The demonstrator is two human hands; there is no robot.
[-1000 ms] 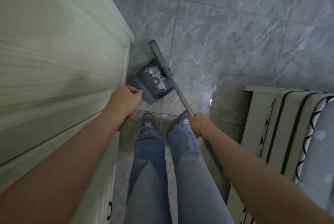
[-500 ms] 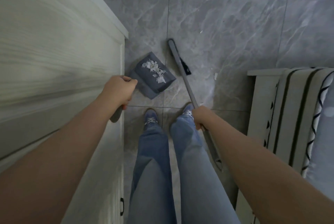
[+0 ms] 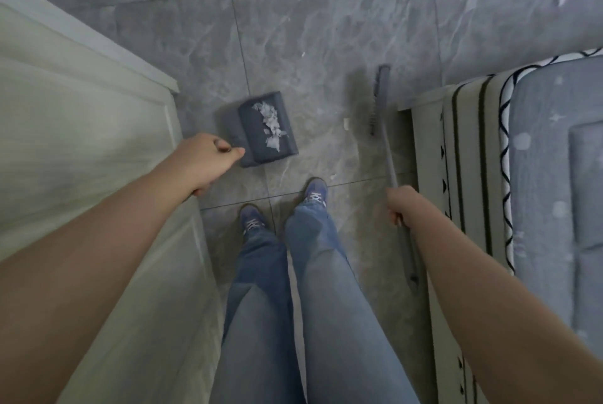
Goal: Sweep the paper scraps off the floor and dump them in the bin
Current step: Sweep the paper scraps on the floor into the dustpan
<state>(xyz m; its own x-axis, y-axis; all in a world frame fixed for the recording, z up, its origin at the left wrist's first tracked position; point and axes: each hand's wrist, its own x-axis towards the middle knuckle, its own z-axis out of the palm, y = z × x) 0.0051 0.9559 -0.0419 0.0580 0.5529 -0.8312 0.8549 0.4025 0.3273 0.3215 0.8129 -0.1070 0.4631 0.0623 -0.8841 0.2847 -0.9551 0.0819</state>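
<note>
Dustpan (image 3: pixel 267 131) w/ paper scraps (image 3: pixel 270 124) just ahead of left grip (image 3: pixel 208 158) clamped on its handle, right grip (image 3: pixel 403 204) clamped on broom (image 3: pixel 380 103)

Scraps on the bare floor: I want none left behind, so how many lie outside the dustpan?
2 clear ones: a scrap left of the broom head, a smaller scrap near the forward shoe. More may be hidden.
</note>
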